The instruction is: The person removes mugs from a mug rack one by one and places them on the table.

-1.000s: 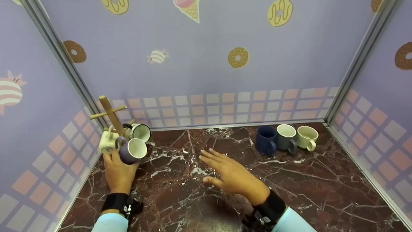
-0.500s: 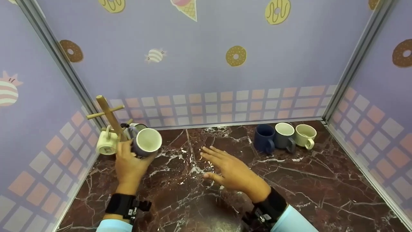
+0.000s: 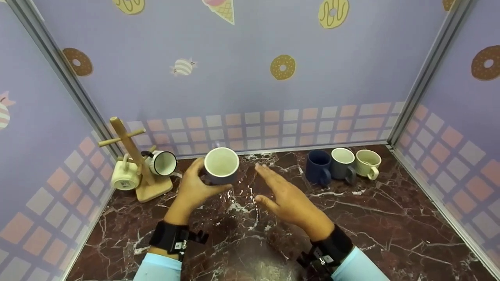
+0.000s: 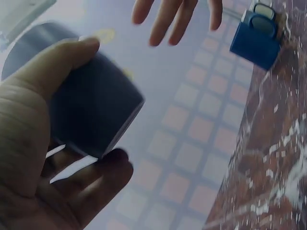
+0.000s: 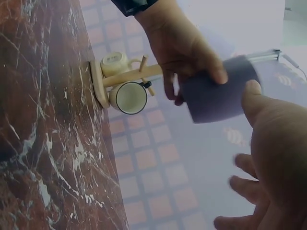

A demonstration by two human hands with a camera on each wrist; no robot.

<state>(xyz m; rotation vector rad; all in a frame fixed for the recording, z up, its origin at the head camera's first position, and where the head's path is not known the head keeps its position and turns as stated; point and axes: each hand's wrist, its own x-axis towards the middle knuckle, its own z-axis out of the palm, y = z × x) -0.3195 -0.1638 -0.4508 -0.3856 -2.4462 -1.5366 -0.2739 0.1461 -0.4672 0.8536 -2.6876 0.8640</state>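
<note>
Above the tabletop (image 3: 242, 246), the purple mug (image 3: 222, 167) is clamped in the left hand (image 3: 194, 189) — the right hand (image 3: 290, 200) hovers near, empty, fingers apart. Likely a handover — next needing a right-hand grip.

From your right wrist, your left hand (image 5: 184, 52) grips the blurred purple mug (image 5: 216, 98) with its thumb along the near side, a dark band (image 5: 129, 5) round that wrist, while your right hand (image 5: 285, 148) comes in large at the edge, its fingers apart and its thumb tip just beside the mug. Past them you see the wooden stand (image 5: 129, 76) with a cream mug (image 5: 114, 61) and a white mug with a dark rim (image 5: 130, 98), against the checked wall (image 5: 146, 158) where the reddish, white-veined bench (image 5: 48, 139) ends.
</note>
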